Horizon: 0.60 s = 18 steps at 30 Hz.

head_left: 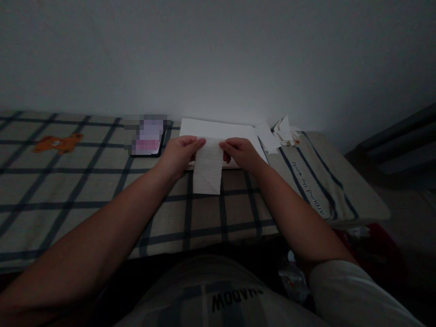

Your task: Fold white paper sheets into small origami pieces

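Observation:
A folded white paper (207, 171) lies on the checked cloth (85, 181), its lower end showing a diagonal crease. My left hand (180, 153) pinches its upper left corner and my right hand (240, 153) pinches its upper right corner. Both hands rest over a larger stack of white sheets (218, 129) that lies against the wall behind the folded paper.
A phone (147, 136) with a lit screen lies left of the sheets. Small folded paper pieces (281, 131) sit at the back right. An orange bear print (57, 144) marks the cloth at left. The surface ends at right (374, 213), with dark clutter below.

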### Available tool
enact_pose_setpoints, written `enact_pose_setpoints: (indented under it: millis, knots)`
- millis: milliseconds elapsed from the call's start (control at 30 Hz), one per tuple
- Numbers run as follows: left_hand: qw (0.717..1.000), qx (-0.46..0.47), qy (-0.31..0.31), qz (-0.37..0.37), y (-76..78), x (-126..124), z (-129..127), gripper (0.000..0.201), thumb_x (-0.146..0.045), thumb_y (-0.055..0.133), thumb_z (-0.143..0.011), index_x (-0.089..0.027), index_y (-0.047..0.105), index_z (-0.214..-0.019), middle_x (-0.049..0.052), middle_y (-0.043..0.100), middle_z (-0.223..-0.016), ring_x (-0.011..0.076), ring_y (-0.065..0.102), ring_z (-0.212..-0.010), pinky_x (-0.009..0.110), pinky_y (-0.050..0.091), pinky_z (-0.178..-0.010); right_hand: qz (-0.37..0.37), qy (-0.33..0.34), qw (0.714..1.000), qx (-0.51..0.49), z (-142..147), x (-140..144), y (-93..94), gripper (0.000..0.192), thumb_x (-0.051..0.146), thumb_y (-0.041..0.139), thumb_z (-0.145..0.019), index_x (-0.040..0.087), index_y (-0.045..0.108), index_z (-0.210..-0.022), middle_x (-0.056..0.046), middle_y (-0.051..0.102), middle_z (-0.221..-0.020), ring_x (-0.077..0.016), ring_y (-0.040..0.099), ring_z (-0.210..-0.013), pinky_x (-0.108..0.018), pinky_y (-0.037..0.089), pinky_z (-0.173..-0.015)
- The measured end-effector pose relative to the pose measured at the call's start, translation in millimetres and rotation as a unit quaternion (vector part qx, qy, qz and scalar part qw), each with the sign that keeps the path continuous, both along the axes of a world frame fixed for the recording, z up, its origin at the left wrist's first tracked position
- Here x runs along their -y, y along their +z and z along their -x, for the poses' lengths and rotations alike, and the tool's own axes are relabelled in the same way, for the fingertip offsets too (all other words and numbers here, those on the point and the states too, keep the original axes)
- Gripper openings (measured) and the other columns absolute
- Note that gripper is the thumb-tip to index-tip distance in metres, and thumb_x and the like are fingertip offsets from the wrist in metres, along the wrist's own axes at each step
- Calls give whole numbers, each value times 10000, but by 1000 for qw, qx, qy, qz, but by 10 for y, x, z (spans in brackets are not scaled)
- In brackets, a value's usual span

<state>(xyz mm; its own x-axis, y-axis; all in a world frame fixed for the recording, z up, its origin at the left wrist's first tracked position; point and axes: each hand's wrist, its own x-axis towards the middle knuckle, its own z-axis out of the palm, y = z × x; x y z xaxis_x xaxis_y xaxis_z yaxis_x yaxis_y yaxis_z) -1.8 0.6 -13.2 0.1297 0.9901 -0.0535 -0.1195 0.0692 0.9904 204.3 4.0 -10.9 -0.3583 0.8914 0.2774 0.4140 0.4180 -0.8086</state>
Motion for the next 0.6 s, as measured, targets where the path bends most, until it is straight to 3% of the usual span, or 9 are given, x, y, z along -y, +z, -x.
enact_pose_setpoints:
  millis: [200, 400, 600]
  knots:
    - [1000, 12, 9, -28, 4, -17, 13, 254, -367, 789, -731, -178, 726, -888, 25, 730, -837, 141, 646, -703, 243, 531, -634, -1, 0, 1000, -1, -7, -15, 0, 502, 586, 524, -924, 201, 581, -607, 6, 603, -568, -112, 531, -567, -266, 437, -618]
    - [998, -9, 29, -49, -27, -61, 24, 243, -356, 791, -728, -163, 721, -858, 43, 745, -902, 147, 662, -752, 253, 553, -673, 6, 3, 1000, 2, -20, -47, -26, 508, 605, 519, -925, 203, 571, -620, 3, 601, -581, -115, 534, -577, -273, 443, -623]
    - [998, -14, -55, 19, 13, -27, 32, 202, -339, 784, -737, -177, 725, -842, 30, 735, -827, 145, 675, -693, 243, 547, -631, -9, -5, 1000, 4, -41, -43, -15, 497, 577, 505, -945, 204, 575, -625, 4, 593, -576, -117, 534, -575, -275, 432, -623]
